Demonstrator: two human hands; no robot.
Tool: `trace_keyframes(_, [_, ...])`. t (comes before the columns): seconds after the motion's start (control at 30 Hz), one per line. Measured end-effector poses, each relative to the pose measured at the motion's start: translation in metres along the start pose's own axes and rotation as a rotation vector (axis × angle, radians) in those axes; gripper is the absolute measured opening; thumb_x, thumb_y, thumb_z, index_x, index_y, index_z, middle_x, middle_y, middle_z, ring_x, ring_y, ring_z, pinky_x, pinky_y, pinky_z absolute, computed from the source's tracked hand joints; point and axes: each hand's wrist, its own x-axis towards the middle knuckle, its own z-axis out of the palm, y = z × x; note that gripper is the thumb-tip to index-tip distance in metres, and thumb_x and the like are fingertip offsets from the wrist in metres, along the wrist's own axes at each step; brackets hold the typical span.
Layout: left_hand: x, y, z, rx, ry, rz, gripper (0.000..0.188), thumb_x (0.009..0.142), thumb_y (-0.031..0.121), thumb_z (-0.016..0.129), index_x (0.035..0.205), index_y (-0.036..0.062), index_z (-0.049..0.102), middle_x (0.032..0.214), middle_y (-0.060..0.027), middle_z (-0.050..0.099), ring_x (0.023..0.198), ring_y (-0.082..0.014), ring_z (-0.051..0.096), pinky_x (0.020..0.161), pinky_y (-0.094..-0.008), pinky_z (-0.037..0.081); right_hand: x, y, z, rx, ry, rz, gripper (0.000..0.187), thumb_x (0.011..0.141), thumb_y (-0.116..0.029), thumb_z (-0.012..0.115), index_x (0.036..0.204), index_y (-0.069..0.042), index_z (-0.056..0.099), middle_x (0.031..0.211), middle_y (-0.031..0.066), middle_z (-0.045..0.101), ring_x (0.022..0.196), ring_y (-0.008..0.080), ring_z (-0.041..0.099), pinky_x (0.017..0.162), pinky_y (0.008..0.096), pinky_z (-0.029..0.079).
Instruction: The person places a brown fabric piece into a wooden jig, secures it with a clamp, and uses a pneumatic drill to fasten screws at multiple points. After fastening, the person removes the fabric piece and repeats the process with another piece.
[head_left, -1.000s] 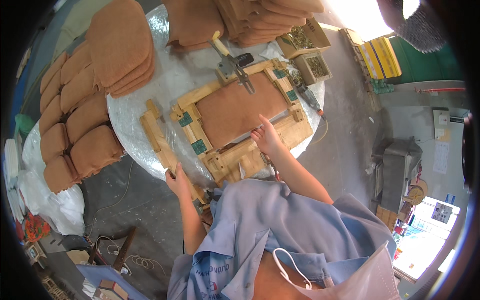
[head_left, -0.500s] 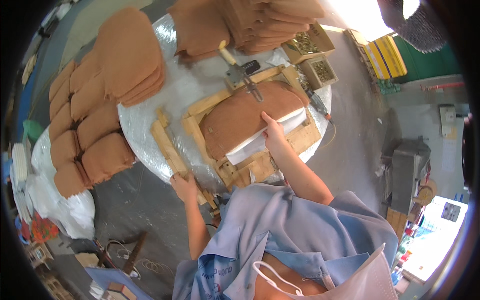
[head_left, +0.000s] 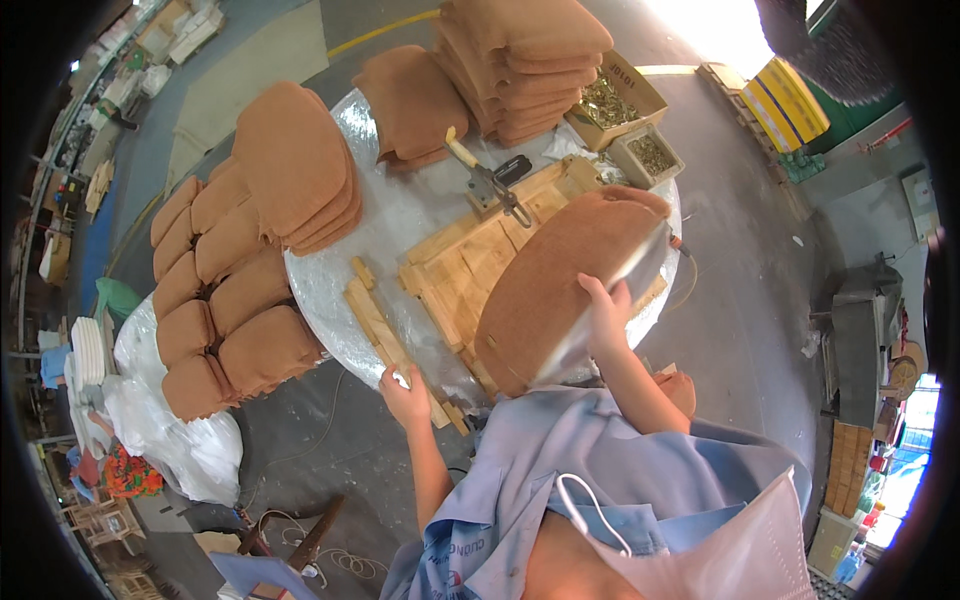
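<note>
My right hand [head_left: 607, 318] is closed on the long edge of a brown fabric-covered cushion panel [head_left: 565, 280], with a white layer along that edge. The panel is tilted and raised over the right side of a wooden jig [head_left: 475, 232]. A toggle clamp [head_left: 490, 185] with a yellow handle stands at the jig's far side, its arm apart from the panel. Near the table's front left edge, my left hand [head_left: 407, 400] is closed round the near end of a wooden bar [head_left: 378, 325], which lies left of the jig.
The round table [head_left: 325, 290] is wrapped in clear plastic. Brown panels are stacked at the back [head_left: 520, 60] and left [head_left: 295, 165], with folded brown pieces [head_left: 240, 290] beyond its left edge. A carton of metal fasteners [head_left: 615, 105] and a smaller box [head_left: 648, 155] stand at the back right.
My right hand has lifted the cushion panel out of the jig and tilted it toward the right, baring the jig's wooden bed. My left hand stays on the bar. The whole view has shifted.
</note>
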Motion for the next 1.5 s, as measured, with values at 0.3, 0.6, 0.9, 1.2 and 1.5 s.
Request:
trace_keyframes(0.3, [0.014,0.205,-0.003,-0.924,-0.458,0.284,0.049,0.114,0.041,0.060,0.142,0.0012,0.062,0.150,-0.0153,0.062,0.133,-0.0273,0.061,0.100,-0.0397,0.053,-0.085,-0.151,0.001,-0.572,-0.417,-0.450,0.051,0.092,-0.016,0.082,0.134,0.003,0.060,0.113,0.0171,0.076,0.102,0.0275,0.076,0.090,0.0372,0.060])
trace_keyframes(0.6, [0.016,0.215,-0.013,-1.422,-0.819,-0.375,0.061,0.110,0.048,0.061,0.151,0.0026,0.057,0.157,-0.0212,0.056,0.142,-0.0341,0.055,0.110,-0.0457,0.049,-0.140,-0.138,0.007,-0.226,-1.481,-1.085,0.064,0.091,-0.016,0.082,0.148,-0.005,0.057,0.152,0.0212,0.059,0.143,0.0419,0.054,0.118,0.0487,0.047])
trace_keyframes(0.9, [0.025,0.141,-0.004,-1.231,-0.638,-0.434,0.068,0.107,0.048,0.064,0.156,0.0020,0.052,0.160,-0.0246,0.052,0.145,-0.0383,0.052,0.115,-0.0509,0.044,-0.020,0.068,-0.089,-0.151,-0.734,0.617,0.094,0.095,-0.038,0.086,0.169,-0.010,0.037,0.169,0.0125,0.046,0.156,0.0335,0.043,0.125,0.0512,0.040])
trace_keyframes(1.2, [0.160,0.246,0.026,-1.158,-0.517,-0.123,0.076,0.104,0.049,0.067,0.160,0.0013,0.048,0.163,-0.0280,0.047,0.147,-0.0426,0.049,0.120,-0.0561,0.039,-0.007,0.052,0.022,0.407,-0.905,0.802,0.089,0.098,-0.052,0.078,0.167,-0.011,0.041,0.168,0.0106,0.050,0.155,0.0332,0.045,0.128,0.0544,0.036])
trace_keyframes(1.5, [0.172,0.197,0.106,0.092,-0.219,0.335,0.085,0.100,0.049,0.069,0.164,0.0006,0.043,0.166,-0.0313,0.043,0.150,-0.0468,0.046,0.125,-0.0613,0.035,0.093,-0.082,0.318,0.609,-0.709,0.435,0.048,0.106,-0.025,0.074,0.149,-0.012,0.056,0.151,0.0085,0.063,0.140,0.0279,0.060,0.119,0.0467,0.052])
